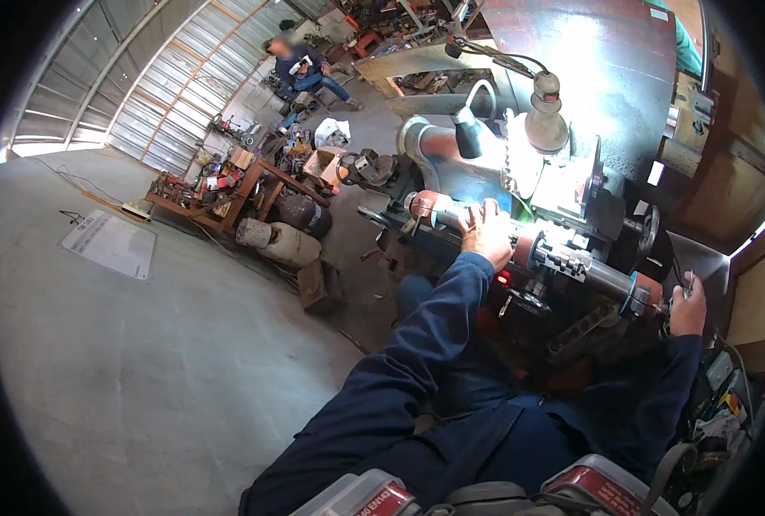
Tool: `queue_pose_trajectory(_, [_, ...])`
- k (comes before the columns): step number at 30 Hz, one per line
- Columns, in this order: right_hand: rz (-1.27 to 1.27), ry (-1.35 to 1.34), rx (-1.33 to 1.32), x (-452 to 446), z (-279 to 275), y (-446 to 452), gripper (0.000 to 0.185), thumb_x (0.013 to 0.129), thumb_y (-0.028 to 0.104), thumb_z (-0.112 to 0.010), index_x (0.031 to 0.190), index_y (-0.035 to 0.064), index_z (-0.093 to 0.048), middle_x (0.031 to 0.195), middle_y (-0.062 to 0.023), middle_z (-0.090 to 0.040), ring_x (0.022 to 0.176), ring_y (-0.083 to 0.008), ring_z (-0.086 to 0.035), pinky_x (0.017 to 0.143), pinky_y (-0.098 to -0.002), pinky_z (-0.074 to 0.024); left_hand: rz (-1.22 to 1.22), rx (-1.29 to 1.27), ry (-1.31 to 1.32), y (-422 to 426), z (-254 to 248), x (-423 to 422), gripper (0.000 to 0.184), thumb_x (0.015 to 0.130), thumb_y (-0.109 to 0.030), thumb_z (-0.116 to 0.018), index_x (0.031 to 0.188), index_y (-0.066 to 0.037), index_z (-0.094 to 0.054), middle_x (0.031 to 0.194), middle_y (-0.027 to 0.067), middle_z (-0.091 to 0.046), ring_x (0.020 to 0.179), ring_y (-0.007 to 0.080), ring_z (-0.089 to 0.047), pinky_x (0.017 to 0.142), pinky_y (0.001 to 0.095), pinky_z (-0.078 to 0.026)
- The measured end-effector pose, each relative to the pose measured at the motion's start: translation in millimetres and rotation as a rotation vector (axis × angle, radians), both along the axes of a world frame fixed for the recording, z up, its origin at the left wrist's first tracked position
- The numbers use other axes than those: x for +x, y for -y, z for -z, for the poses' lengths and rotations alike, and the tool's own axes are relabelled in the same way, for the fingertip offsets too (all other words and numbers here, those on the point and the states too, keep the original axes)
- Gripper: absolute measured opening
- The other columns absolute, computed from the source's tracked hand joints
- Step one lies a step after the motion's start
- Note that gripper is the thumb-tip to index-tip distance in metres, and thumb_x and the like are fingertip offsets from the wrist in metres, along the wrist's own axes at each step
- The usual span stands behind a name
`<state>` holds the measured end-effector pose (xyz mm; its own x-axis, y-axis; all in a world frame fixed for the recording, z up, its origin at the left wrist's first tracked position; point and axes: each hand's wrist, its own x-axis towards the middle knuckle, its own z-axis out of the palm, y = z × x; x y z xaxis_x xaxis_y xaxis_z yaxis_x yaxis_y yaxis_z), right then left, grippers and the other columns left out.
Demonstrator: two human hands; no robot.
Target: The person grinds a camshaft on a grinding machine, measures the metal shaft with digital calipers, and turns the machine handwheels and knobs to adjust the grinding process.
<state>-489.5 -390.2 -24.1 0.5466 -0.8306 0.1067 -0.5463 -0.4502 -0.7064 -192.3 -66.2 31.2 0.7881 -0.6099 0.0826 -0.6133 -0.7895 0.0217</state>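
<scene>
A long metal shaft assembly (pixel 606 279) with orange-red collars lies across a workshop machine in front of me. My left hand (pixel 488 234) is wrapped over the left part of this assembly, beside an orange-red collar (pixel 529 244). Near the far right end, my right hand (pixel 688 307) has its fingers closed at a small part that I cannot make out. Between my hands, a handwheel (pixel 530 301) sits below the shaft. A bright lamp glare falls on the machine bed and a toothed-edged disc (pixel 520 155) behind my left hand.
A dark lamp head (pixel 470 138) hangs above the machine. A large reddish metal panel (pixel 584 52) stands behind it. To the left are a cluttered wooden bench (pixel 245 202) and a pale gas cylinder (pixel 292 245). A seated person (pixel 301 69) is in the background.
</scene>
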Motion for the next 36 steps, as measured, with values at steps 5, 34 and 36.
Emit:
queue_pose_trajectory(5, [0.001, 0.040, 0.045, -1.2, 7.3, 3.2, 0.039, 0.090, 0.007, -0.058, 0.128, -0.0023, -0.056, 0.131, -0.0199, -0.061, 0.124, -0.0332, -0.057, 0.104, -0.0393, -0.0434, 0.014, -0.034, -0.047, -0.9, -5.7, 0.4, 0.037, 0.079, -0.013, -0.060, 0.115, -0.007, -0.062, 0.129, 0.0155, -0.044, 0.125, 0.0372, -0.038, 0.100, 0.0547, -0.033])
queue_pose_trajectory(34, [-0.005, -0.026, 0.017, -3.1, 1.6, 3.5, 0.037, 0.092, 0.007, -0.057, 0.128, -0.0030, -0.057, 0.131, -0.0195, -0.061, 0.123, -0.0332, -0.058, 0.104, -0.0384, -0.0437, 0.515, 0.098, -0.036, -12.5, -11.7, 51.9, 0.024, 0.076, -0.029, -0.069, 0.094, -0.013, -0.071, 0.112, 0.0104, -0.052, 0.108, 0.0295, -0.045, 0.082, 0.0455, -0.033])
queue_pose_trajectory(36, [0.007, -0.035, 0.023, -2.3, -4.4, -1.0, 0.038, 0.092, 0.007, -0.058, 0.128, -0.0029, -0.057, 0.131, -0.0194, -0.061, 0.123, -0.0331, -0.058, 0.104, -0.0385, -0.0434, 0.474, 0.101, -0.058, -13.4, -10.6, 49.5, 0.027, 0.076, -0.028, -0.070, 0.096, -0.010, -0.069, 0.114, 0.0114, -0.051, 0.110, 0.0305, -0.046, 0.085, 0.0468, -0.035])
